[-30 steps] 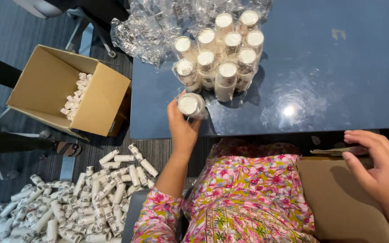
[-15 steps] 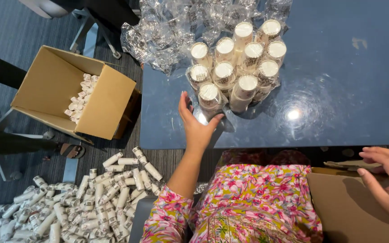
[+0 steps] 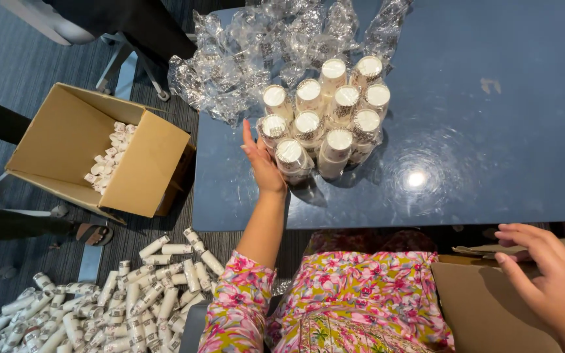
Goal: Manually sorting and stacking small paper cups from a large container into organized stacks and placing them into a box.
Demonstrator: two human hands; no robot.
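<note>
1. Left hand (image 3: 262,163): grip apart, fingers flat and spread, palm against the near-left side of the bottles (image 3: 325,117). It holds nothing; it presses or steadies.
2. Right hand (image 3: 550,274): grip loosely apart, fingers curled over the edge of the near box (image 3: 492,307) at the person's lap. Whether the fingertips pinch the flap I cannot tell; the edge of the view cuts it off.
3. Bottles: a tight cluster of small white-capped ones in clear wrap, upright on the blue table (image 3: 492,150) near its left front corner. The front one, touching the left hand, tilts a little toward the person.
4. Loose wrap (image 3: 256,52): crumpled clear plastic just behind and left of the cluster, touching it.
5. Off the table: an open floor box (image 3: 99,157) to the left, partly filled with the same bottles; a pile (image 3: 99,301) of them lies on the floor below it.
6. Doing this well, my read: keep the palm low on the cluster and push square, since the tilted front bottle looks likely to tip. Keep the wrap from snagging under the bases.
7. Table edge is close on the left; a sideways shove risks bottles going over.
</note>
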